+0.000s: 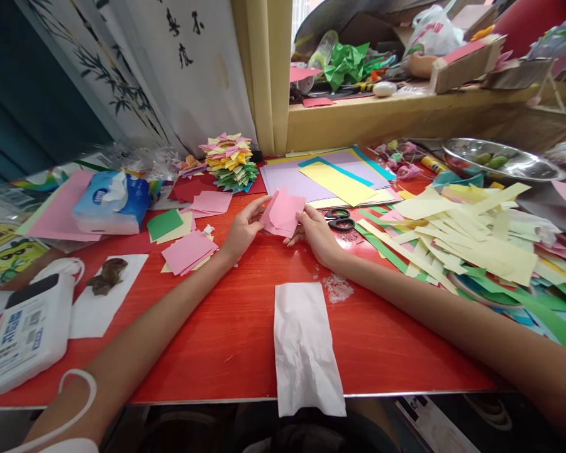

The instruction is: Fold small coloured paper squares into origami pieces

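Pink paper point(283, 212), creased with a raised flap, is held between both hands above the red table point(245, 327). Its left edge is pinched by my left hand point(245, 228); my right hand point(315, 234) grips the lower right edge. Just left of my left hand lie pink paper squares point(188, 251), with a green square point(165, 224) behind them. Black-handled scissors point(340, 220) rest right behind my right hand. A crumpled white paper point(305, 346) lies nearer, over the table's front edge.
Cream and green strips point(481, 239) cover the right side, below a metal bowl point(538, 168). Purple and yellow sheets point(339, 182) and a folded-paper stack point(231, 160) stand behind. At left are a blue tissue pack point(113, 198) and a white box point(31, 333).
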`<state>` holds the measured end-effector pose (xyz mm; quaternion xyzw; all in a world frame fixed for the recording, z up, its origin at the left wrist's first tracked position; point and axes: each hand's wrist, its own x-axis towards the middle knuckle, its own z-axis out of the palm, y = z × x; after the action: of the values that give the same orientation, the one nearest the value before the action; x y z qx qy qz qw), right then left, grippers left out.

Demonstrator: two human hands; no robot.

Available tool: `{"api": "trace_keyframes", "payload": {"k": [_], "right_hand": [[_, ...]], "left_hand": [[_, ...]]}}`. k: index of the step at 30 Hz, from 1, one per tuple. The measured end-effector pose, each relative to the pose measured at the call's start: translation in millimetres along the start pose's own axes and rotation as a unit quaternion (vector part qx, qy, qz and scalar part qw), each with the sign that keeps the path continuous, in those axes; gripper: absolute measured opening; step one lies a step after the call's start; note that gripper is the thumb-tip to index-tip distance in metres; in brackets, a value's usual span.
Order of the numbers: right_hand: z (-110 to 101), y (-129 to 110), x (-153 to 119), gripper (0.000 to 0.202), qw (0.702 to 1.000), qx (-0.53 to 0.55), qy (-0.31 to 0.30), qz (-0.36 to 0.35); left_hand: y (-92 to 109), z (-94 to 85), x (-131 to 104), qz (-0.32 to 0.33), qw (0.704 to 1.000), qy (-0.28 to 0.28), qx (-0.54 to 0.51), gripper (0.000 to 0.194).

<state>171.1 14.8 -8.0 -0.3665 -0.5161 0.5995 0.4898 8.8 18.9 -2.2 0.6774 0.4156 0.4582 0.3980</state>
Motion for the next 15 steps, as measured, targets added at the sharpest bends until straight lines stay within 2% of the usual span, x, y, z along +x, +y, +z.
{"api": "trace_keyframes", "payload": {"k": [3,6,10,13,15], "right_hand": [[1,-1,-1,0.016,1.0,-0.017,-0.014,0.002],[2,-1,-3,0.023,0.999,-0.037,-0.034,-0.01],[3,-1,-4,0.024,0.997,-0.058,-0.045,-0.018],[3,0,-4,0.023,0.996,-0.075,-0.048,-0.018],[2,0,-4,0.024,0.995,-0.085,-0.053,-0.018]], "left_hand": [[-1,1.8,0,0.012,0.999,0.021,0.047,0.045],[-4,1.7,0,0.027,0.993,0.068,0.097,0.035],[-10,-0.6,2,-0.01,0.992,0.095,0.087,0.015],[-10,-0.7,3,-0.043,0.991,0.107,0.065,0.029],[-7,0.0,2,-0.03,0.989,0.122,0.078,0.036]]}}
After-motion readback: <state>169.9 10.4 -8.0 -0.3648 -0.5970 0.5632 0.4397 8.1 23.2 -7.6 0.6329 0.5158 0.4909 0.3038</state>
